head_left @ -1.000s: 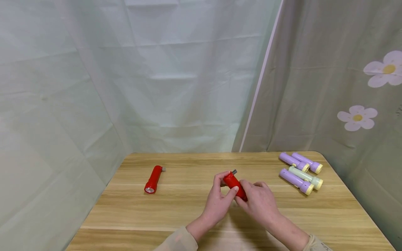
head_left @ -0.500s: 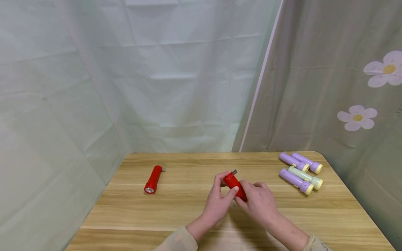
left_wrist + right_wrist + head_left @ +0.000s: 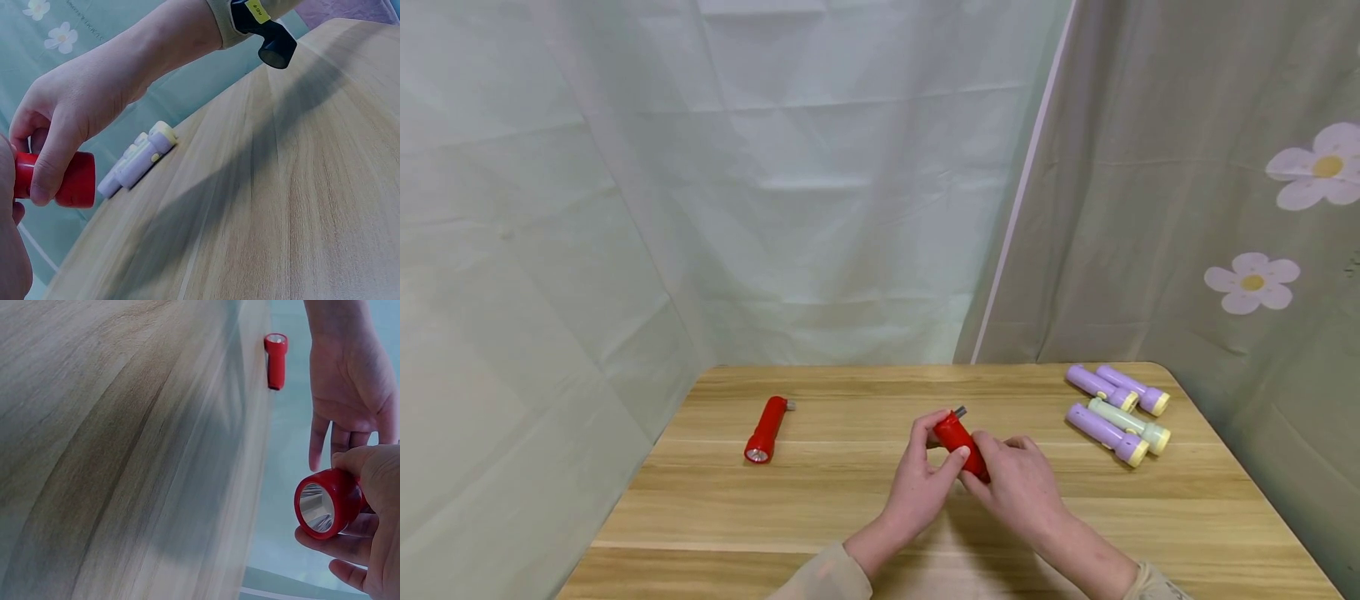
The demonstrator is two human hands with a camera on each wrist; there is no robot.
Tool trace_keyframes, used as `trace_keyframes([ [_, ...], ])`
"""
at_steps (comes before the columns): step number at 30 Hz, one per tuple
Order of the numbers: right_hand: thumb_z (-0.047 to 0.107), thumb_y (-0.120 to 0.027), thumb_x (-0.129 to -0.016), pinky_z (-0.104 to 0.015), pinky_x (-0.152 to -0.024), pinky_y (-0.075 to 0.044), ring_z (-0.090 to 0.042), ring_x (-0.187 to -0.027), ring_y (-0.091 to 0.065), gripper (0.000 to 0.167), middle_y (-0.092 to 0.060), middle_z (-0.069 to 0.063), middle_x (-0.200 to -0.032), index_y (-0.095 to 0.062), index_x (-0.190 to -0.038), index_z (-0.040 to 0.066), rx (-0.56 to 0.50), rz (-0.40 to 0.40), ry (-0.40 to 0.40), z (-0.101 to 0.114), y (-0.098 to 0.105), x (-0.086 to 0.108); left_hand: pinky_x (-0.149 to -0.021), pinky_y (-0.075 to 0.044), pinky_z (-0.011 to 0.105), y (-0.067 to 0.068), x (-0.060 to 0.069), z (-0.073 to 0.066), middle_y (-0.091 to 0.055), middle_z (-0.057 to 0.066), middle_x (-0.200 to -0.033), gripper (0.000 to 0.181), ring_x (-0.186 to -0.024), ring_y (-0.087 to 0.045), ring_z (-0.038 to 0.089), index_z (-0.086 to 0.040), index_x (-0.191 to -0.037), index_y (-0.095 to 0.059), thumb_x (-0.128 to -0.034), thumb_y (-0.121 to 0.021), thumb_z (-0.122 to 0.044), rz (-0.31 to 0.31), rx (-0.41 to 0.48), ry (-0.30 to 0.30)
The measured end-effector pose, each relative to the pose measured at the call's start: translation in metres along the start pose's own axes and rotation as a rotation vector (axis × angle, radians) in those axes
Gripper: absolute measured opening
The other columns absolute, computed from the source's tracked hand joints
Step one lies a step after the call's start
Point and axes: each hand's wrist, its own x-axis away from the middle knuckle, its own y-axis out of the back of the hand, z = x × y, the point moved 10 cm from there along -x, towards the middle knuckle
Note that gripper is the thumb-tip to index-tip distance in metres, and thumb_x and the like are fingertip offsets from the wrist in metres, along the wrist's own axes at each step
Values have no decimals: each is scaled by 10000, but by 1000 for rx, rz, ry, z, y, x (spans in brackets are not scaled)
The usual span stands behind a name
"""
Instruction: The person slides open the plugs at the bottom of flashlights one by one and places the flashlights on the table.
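Observation:
Above the middle of the table both hands hold a red flashlight (image 3: 957,437), tilted, with a grey tab sticking out of its far end. My left hand (image 3: 917,490) holds the far part between thumb and fingers. At the lamp end my right hand (image 3: 1021,485) grips the head with thumb and fingers. In the right wrist view the flashlight's lens and reflector (image 3: 316,507) face outward, unlit as far as I can see. Another red flashlight (image 3: 767,429) lies on the table to the left, its lens toward me and a grey tab at its far end.
On the right side of the wooden table (image 3: 760,517) lie purple flashlights (image 3: 1097,423) and a pale green one (image 3: 1120,417), close together. Hanging curtains (image 3: 850,208) enclose the table at the back and sides. A black wrist camera (image 3: 276,47) sits at the right cuff.

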Motion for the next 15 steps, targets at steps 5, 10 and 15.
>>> trace_keyframes([
  [5, 320, -845, -811, -410, -835, -501, -67, -550, -504, 310, -604, 117, -679, -634, -974, 161, 2, 17, -20, -3, -2, 0, -737, -578, 297, 0, 0, 1, -556, -8, -1313, 554, -1182, -512, 227, -357, -1479, -389, -1007, -674, -305, 1, -22, 16],
  [10, 329, -849, -810, -411, -830, -498, -70, -558, -510, 324, -606, 116, -687, -627, -974, 160, -1, 25, -27, -4, -2, 1, -717, -579, 300, -1, 1, 1, -552, -11, -1316, 556, -1167, -514, 224, -395, -1468, -388, -1002, -680, -312, 5, -22, 24],
  [15, 333, -848, -808, -411, -826, -498, -73, -556, -518, 332, -614, 110, -691, -630, -982, 153, -4, 7, -24, -5, -1, 2, -751, -597, 349, -1, 1, 1, -549, -41, -1318, 576, -1183, -514, 218, -381, -1482, -385, -996, -689, -325, 6, -14, 25],
])
